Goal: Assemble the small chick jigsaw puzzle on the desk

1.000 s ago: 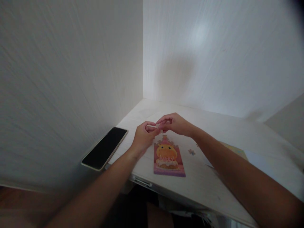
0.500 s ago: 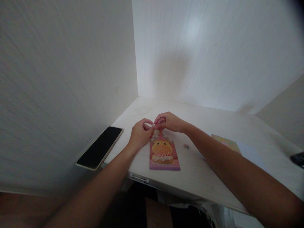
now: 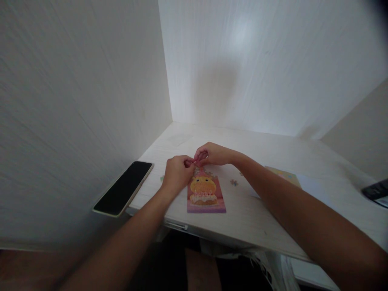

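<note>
A jigsaw puzzle [image 3: 206, 199], showing a yellow cartoon animal above a cake with candles on a pink ground, lies flat near the table's front edge. Its lower part is joined and its upper edge is jagged. At that upper end the fingertips of my left hand [image 3: 178, 171] and my right hand [image 3: 214, 153] meet, both closed in a pinch. A small puzzle piece seems to be between them, mostly covered by the fingers. To the puzzle's right lies a loose puzzle piece [image 3: 234, 182], with another partly seen near my right forearm.
A phone [image 3: 124, 188] with a dark screen lies at the left, reaching past the table edge [image 3: 242, 237]. A yellow card [image 3: 283, 174] and white paper [image 3: 312, 188] are beyond my right forearm. A black object [image 3: 376, 192] sits far right. White panels enclose the table.
My fingertips have drawn closer together at the puzzle's top, and my left fingers have curled in more. The whole view has shifted slightly. A green bit now shows beside my left wrist.
</note>
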Action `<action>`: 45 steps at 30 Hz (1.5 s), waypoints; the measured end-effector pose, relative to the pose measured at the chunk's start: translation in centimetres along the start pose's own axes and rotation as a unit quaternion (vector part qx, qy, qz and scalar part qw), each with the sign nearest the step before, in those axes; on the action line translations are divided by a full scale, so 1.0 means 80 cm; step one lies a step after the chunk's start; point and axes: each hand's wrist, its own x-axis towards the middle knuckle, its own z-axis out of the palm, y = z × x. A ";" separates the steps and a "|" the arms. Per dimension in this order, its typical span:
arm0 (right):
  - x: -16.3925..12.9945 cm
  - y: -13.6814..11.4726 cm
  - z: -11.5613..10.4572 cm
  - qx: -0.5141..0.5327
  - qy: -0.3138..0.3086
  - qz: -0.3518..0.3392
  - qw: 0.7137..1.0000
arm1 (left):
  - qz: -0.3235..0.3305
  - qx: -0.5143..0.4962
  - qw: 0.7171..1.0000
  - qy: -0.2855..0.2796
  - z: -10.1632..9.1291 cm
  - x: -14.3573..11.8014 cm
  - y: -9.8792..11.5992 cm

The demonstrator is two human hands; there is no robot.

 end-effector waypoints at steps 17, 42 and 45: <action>-0.006 0.001 -0.011 -0.064 -0.031 -0.008 0.997 | 0.141 0.107 0.982 -0.064 -0.021 0.012 -0.017; -0.007 0.010 -0.012 -0.107 -0.014 -0.012 0.994 | 0.220 0.082 0.961 -0.147 -0.014 0.015 -0.023; -0.006 0.011 -0.012 -0.110 -0.010 -0.009 0.994 | 0.228 0.087 0.959 -0.146 -0.011 0.014 -0.025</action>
